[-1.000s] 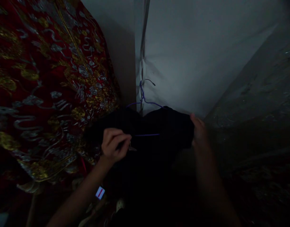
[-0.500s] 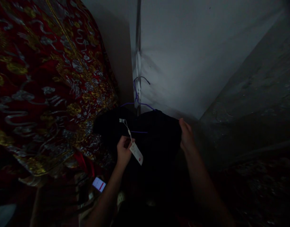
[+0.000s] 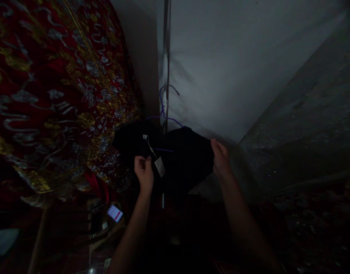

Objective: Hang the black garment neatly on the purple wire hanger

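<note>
A black garment [image 3: 180,160] hangs on a purple wire hanger [image 3: 163,114] hooked at a wall corner strip. My left hand [image 3: 144,176] is closed in a pinch beside the white paper tag [image 3: 160,166] that dangles on a string from the garment's collar; whether the fingers touch the string is too dark to tell. My right hand [image 3: 220,160] grips the right edge of the black garment, fingers curled over the cloth. The scene is very dim.
A red garment embroidered in gold and silver [image 3: 55,95] hangs close on the left. A white wall [image 3: 234,68] is behind. Dark sequinned fabric under clear plastic [image 3: 306,125] fills the right. A small lit screen [image 3: 115,213] glows low on the left.
The tag came out of the garment and now hangs lower beside my left hand. Both hands and the garment shifted slightly up and left in view.
</note>
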Available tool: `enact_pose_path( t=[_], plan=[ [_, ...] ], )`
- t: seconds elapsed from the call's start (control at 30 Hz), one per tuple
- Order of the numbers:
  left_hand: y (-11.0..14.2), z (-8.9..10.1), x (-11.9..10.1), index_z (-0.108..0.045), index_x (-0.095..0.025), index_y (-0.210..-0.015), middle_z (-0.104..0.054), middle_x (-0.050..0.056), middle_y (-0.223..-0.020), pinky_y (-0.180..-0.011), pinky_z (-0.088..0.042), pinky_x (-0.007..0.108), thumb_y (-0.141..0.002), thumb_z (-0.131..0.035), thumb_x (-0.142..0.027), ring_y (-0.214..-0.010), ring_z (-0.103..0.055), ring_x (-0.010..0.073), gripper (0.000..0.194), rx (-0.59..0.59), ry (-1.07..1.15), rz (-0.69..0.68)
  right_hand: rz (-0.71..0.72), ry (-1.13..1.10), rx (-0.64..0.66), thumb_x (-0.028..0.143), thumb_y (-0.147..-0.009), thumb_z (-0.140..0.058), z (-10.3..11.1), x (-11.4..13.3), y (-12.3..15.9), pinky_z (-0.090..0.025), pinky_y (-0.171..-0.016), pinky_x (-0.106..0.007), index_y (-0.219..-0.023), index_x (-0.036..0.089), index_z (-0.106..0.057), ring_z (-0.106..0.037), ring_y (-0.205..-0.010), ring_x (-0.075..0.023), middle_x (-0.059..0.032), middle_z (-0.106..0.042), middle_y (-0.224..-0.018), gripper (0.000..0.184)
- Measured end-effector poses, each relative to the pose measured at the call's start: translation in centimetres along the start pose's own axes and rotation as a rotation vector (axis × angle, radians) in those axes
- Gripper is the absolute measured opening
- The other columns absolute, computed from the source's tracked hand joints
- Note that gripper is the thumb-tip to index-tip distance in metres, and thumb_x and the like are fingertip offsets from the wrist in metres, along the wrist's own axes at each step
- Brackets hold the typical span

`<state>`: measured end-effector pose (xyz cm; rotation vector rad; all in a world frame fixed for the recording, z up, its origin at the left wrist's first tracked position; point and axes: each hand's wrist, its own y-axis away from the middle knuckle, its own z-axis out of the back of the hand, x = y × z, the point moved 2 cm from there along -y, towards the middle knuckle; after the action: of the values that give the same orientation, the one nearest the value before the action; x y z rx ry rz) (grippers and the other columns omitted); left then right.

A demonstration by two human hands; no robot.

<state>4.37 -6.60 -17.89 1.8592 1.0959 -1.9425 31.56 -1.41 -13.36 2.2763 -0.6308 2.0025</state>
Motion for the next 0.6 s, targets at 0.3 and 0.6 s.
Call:
enact_pose_path(
  t=[0.3, 0.6],
  plan=[
    [3.4, 5.8, -0.9, -0.055, -0.025, -0.105, -0.057, -0.002, -0.078, -0.061, -0.046, 0.023, -0.088, -0.062, -0.047, -0.068, -0.056, 0.014, 0.029, 0.306, -0.006, 0.213, 0.32, 0.202, -0.326, 0.051, -0.083, -0.067, -0.9, 0.6, 2.2, -0.047, -0.095, -0.037, -0.103, 0.019, -0.061, -0.06, -0.104, -0.0243, -0.0085, -0.063, -0.107, 0.039],
    [3.6, 5.3, -2.8, -0.063, -0.02, -0.116, -0.072, 0.009, -0.112, -0.091, -0.055, 0.037, -0.069, -0.082, -0.039, -0.105, -0.069, 0.0267, 0.054, 0.549, 0.039, 0.305, -0.215, 0.26, 0.422, 0.057, -0.086, -0.061, -7.7, -3.5, 15.6, -0.045, -0.061, -0.03, -0.068, 0.02, -0.058, -0.054, -0.064, -0.0186, -0.0019, -0.057, -0.066, 0.041]
  ],
)
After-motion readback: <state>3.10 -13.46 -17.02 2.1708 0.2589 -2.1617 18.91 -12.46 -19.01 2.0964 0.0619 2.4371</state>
